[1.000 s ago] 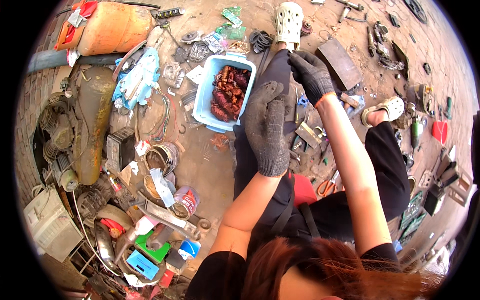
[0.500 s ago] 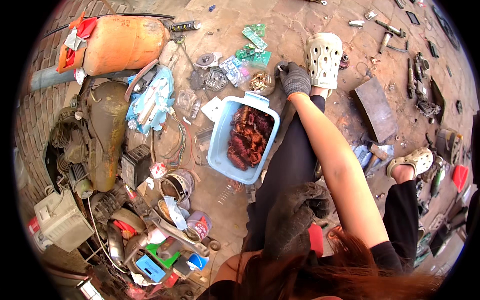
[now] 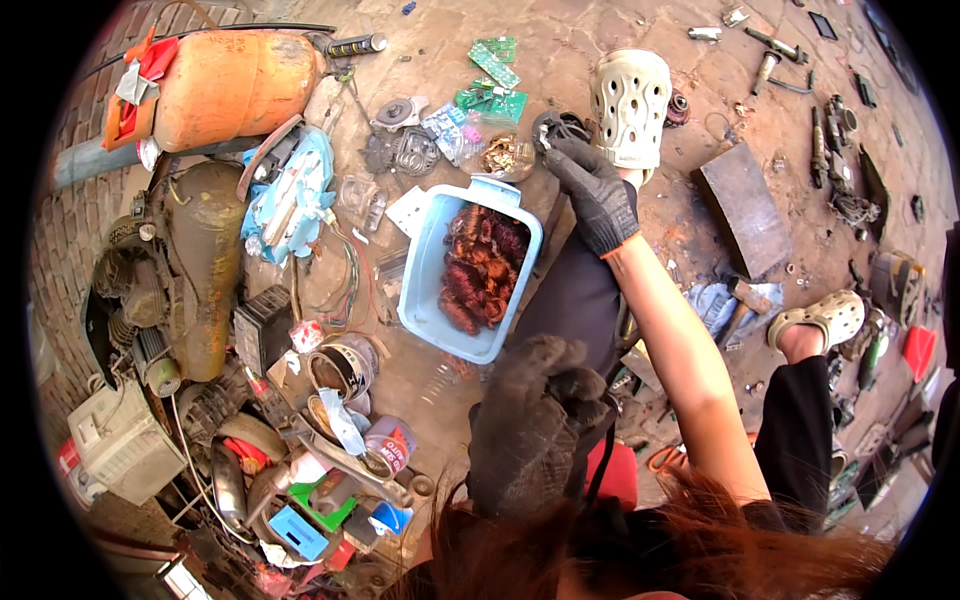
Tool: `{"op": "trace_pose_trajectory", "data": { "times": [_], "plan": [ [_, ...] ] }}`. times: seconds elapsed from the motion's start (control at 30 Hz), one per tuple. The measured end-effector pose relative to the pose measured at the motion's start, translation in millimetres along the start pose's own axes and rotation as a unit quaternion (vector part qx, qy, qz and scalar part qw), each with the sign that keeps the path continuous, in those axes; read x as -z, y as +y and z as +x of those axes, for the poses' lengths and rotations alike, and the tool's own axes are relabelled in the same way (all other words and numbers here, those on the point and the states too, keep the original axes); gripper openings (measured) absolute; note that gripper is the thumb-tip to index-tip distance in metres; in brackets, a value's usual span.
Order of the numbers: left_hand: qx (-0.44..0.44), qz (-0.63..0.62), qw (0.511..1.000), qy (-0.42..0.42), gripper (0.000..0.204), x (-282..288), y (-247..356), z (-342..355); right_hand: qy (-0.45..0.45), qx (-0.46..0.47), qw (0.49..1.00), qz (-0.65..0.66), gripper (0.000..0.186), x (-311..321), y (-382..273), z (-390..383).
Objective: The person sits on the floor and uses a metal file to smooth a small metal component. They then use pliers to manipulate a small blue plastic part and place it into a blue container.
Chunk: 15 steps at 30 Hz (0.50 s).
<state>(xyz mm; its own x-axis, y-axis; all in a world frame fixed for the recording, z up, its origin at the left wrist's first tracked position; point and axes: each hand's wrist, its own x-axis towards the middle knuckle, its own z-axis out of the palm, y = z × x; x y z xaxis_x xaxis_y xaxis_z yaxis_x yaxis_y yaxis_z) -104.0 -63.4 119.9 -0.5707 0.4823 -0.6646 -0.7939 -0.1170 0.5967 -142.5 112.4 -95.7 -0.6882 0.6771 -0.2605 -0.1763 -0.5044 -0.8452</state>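
My right hand (image 3: 592, 195), in a dark grey work glove with an orange cuff, reaches out beside the cream clog (image 3: 630, 105) on my foot. Its fingers are closed on a small dark metal part (image 3: 548, 130), whose kind I cannot make out. Nearer to me, my left hand (image 3: 530, 425), gloved too, is raised over my leg with its fingers curled; whatever they hold, if anything, is hidden. A light blue plastic tub (image 3: 423, 300) stands left of my leg, with bundles of reddish copper wire (image 3: 485, 265) in it.
A clear container of brassy bits (image 3: 503, 157) and green circuit boards (image 3: 493, 75) lie beyond the tub. An orange gas cylinder (image 3: 235, 85), cans (image 3: 340, 370) and scrap crowd the left. Rightward are a metal block (image 3: 742, 210), a hammer (image 3: 745, 298) and loose parts.
My right hand has drawn back slightly toward me, with the small dark metal part in its fingers. The left hand has moved leftward and up. The whole view has shifted a little.
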Motion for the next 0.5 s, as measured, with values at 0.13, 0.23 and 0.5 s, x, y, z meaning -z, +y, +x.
{"op": "trace_pose_trajectory", "data": {
  "times": [0.13, 0.23, 0.5],
  "plan": [
    [-0.083, -0.015, 0.994, 0.064, 0.044, -9, -3, -2, -0.119, -0.040, 0.968, 0.217, 0.024, -29, -59, -89],
    [-0.052, -0.013, 0.999, 0.011, 0.039, -6, -8, -1, -0.154, -0.009, 0.970, 0.190, 0.032, -44, -77, -138],
    [-0.143, 0.109, 0.983, -0.017, 0.027, 11, -8, -5, -0.076, 0.082, 0.992, -0.059, 0.049, -30, -115, -176]
  ]
}}
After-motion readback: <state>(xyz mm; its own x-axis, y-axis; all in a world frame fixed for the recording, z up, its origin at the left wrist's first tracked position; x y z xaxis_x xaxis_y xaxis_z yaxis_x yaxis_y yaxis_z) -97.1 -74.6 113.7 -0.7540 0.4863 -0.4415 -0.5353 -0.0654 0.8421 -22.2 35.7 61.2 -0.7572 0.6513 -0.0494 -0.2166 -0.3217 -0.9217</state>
